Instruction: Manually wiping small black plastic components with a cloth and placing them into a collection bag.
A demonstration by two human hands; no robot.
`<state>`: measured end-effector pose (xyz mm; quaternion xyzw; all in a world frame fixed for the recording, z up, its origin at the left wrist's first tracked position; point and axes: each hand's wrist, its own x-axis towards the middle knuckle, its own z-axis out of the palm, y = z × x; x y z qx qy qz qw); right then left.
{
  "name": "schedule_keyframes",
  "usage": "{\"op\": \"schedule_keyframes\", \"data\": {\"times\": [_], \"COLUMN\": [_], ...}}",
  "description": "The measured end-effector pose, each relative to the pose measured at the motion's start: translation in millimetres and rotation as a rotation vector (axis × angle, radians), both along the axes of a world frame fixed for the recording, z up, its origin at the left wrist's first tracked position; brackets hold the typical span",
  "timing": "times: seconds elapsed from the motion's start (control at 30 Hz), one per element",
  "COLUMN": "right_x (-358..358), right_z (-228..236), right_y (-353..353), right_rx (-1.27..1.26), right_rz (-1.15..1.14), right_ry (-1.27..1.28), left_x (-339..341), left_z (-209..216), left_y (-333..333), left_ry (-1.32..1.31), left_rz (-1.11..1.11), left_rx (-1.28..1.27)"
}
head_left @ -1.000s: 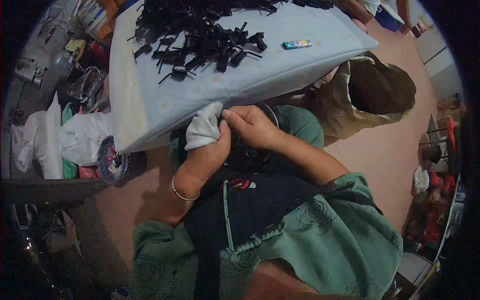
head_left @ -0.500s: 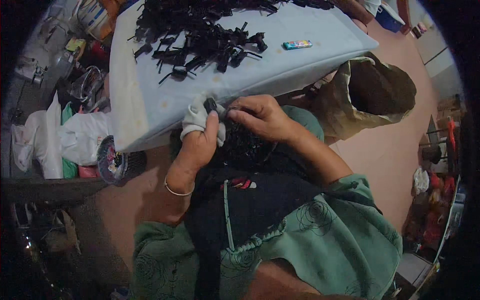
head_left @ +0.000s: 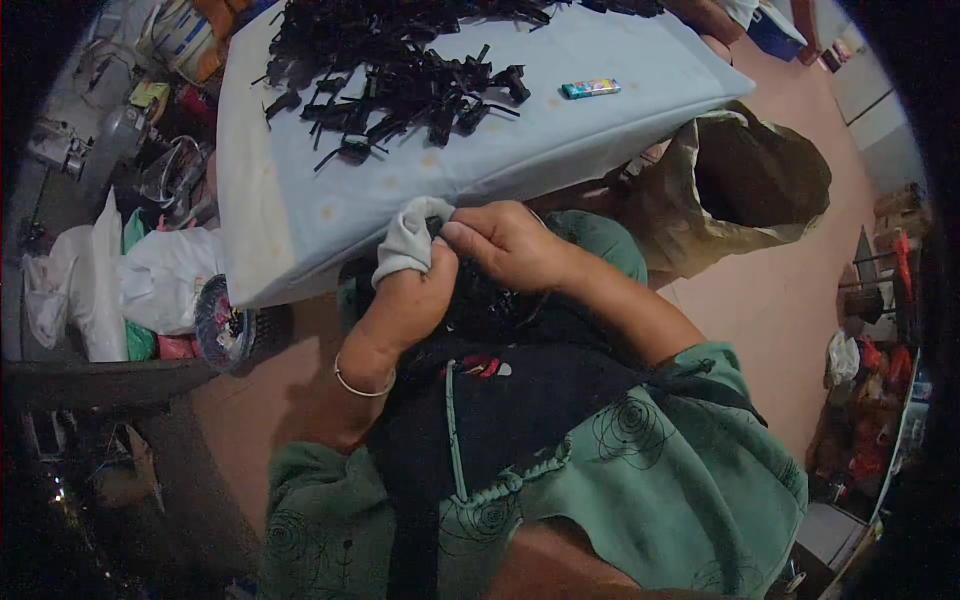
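My left hand (head_left: 412, 290) has a pale cloth wrap (head_left: 404, 240) over its fingers. It is closed on a small black plastic part (head_left: 435, 226), mostly hidden between the hands. My right hand (head_left: 515, 245) meets it from the right, thumb and fingers pinched at the same part. Both hands are just off the near edge of the covered table (head_left: 560, 140). More black parts lie in my lap, below the hands. A large heap of similar black plastic parts (head_left: 400, 80) with thin stems spreads over the table's far left.
A small teal packet (head_left: 590, 89) lies on the table. To the right, a big open brown sack (head_left: 690, 225) stands on the floor. On the left are white plastic bags (head_left: 172, 275) and a round basket (head_left: 228, 320). Another person's arm (head_left: 708, 18) shows at the far edge.
My right hand has moved left against my left hand, and both now close round the black part. My left wrist has turned slightly, so the part is more hidden.
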<state>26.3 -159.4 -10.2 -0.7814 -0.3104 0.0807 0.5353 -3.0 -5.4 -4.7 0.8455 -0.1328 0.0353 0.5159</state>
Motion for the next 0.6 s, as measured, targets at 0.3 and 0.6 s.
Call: {"op": "schedule_keyframes", "data": {"times": [0.3,0.6], "right_x": [-3.9,62.5], "right_z": [-19.0,-1.7], "right_y": [21.0,2.8], "right_rx": [0.206,-0.316], "right_rz": [-0.088,-0.366], "right_ry": [-0.063,-0.493], "left_x": [-4.4,7.3], "left_z": [-9.0,-7.3], "left_y": [-0.1,17.7], "left_ry": [-0.254,-0.230], "left_rz": [0.098,-0.047], "left_rx": [0.128,0.287]}}
